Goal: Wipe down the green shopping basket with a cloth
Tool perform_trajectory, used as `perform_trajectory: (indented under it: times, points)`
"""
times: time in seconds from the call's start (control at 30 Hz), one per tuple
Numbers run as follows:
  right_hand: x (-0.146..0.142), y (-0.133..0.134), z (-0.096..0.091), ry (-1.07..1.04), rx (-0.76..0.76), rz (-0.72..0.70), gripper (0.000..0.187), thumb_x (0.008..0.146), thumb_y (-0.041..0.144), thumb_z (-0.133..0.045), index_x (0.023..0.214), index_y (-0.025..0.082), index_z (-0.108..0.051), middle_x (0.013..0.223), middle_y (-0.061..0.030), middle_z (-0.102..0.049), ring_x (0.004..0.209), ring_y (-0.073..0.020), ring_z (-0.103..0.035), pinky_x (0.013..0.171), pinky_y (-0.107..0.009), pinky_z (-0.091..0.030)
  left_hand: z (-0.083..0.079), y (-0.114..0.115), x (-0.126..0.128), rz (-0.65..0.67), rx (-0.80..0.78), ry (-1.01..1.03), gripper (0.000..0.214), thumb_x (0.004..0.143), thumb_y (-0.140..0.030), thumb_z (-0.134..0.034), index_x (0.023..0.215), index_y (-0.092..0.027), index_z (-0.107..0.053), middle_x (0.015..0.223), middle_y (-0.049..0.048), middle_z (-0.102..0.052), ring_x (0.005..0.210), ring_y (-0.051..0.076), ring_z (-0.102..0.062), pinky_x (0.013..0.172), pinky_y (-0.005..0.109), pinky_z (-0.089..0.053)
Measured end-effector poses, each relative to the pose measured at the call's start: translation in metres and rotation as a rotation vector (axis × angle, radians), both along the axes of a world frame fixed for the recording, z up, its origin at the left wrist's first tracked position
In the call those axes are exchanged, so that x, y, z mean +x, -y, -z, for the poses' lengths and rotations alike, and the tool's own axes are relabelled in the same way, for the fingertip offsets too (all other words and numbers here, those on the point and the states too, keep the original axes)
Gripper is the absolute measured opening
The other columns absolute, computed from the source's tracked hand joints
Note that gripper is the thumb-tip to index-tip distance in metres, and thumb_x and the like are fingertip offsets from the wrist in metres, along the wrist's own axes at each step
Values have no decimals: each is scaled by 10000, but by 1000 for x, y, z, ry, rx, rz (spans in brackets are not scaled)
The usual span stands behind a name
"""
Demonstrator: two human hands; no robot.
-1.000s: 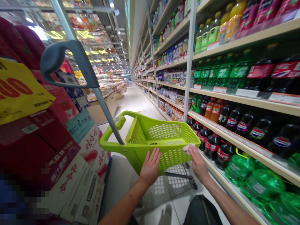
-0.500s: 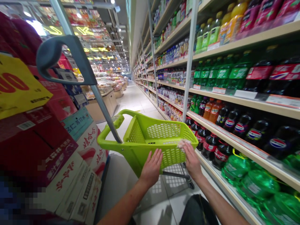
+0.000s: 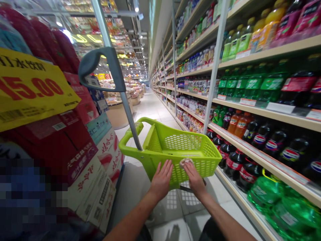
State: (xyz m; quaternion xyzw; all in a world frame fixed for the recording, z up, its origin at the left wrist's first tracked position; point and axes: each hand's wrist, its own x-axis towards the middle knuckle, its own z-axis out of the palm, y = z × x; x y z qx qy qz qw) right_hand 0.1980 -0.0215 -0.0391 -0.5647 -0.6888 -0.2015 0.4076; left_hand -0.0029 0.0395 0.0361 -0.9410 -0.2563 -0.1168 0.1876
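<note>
A green plastic shopping basket (image 3: 150, 164) with a perforated side and a long grey pull handle (image 3: 118, 68) stands in front of me. My left hand (image 3: 162, 179) lies flat against its near side, fingers stretched out and holding nothing. A pale crumpled cloth (image 3: 186, 163) is under the fingertips of my right hand (image 3: 195, 179), which presses it to the same side just below the rim. The cloth is partly hidden by the fingers. The basket appears to hold nothing.
Shelves (image 3: 250, 140) of drink bottles run along the right, with large green bottles (image 3: 283, 204) at the bottom. Stacked cartons (image 3: 92, 190) and a yellow price sign (image 3: 37, 88) crowd the left. A tiled aisle (image 3: 152, 103) leads away ahead.
My right hand has slid the cloth left along the basket's side, closer to my left hand. The left hand stays against the basket. The view has turned slightly left.
</note>
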Motion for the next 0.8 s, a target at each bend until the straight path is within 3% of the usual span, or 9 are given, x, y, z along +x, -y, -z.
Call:
perform_trajectory:
  times: [0.07,0.13,0.27,0.33,0.47,0.53,0.7,0.8]
  points:
    - [-4,5,15,41,-15,-26,707,698,-78,-275,1334,227,-316,1304,-65,-462,1272,-174,-282,1006,-416,-378,-1,0,-6,-10,2,1,549,803,-206,-358,1337,-98,-293,1429,97,-247,1335,216,-151,1067,444,-187]
    - [-11,5,14,55,-37,-36,712,697,-82,-272,1338,226,-309,1297,-64,-470,1275,-167,-275,1000,-396,-390,-2,-1,-12,-28,5,5,542,807,-203,-347,1336,-99,-294,1429,92,-251,1333,213,-158,1068,439,-185]
    - [-29,-12,-26,17,-35,-38,619,756,-33,-302,1335,185,-325,1334,-95,-417,1304,-201,-212,1025,-451,-339,-5,-4,-19,-55,12,35,531,825,-222,-329,1340,-99,-284,1434,85,-240,1335,207,-155,1073,441,-177]
    - [-36,-19,-33,19,-14,-66,598,766,-26,-311,1327,179,-342,1338,-97,-410,1305,-209,-208,1023,-468,-335,-5,-4,-22,-66,12,55,529,827,-226,-326,1340,-100,-283,1434,81,-238,1336,204,-151,1074,440,-176]
    - [-43,-15,-9,116,17,-163,611,744,-60,-311,1301,181,-385,1253,-95,-510,1280,-185,-273,965,-412,-424,-2,-3,-38,-92,21,66,551,798,-174,-335,1340,-96,-278,1437,79,-230,1338,200,-140,1072,433,-173]
    - [-50,-14,-9,129,31,-161,610,738,-67,-304,1291,172,-401,1228,-96,-533,1282,-177,-266,950,-391,-441,0,-3,-49,-108,26,71,570,773,-140,-341,1338,-90,-282,1436,85,-233,1338,201,-136,1071,435,-163]
    - [-80,-36,-64,74,68,-176,527,791,0,-319,1283,164,-414,1300,-89,-464,1305,-198,-211,1012,-442,-365,-3,-6,-70,-142,27,143,596,734,-122,-376,1325,-81,-307,1420,107,-276,1333,216,-161,1069,452,-141]
    - [-93,-45,-65,106,86,-208,492,809,8,-323,1263,155,-440,1272,-101,-491,1291,-198,-252,1005,-436,-374,-6,-9,-77,-173,46,193,607,726,-119,-384,1327,-81,-304,1419,108,-278,1333,217,-166,1069,448,-141]
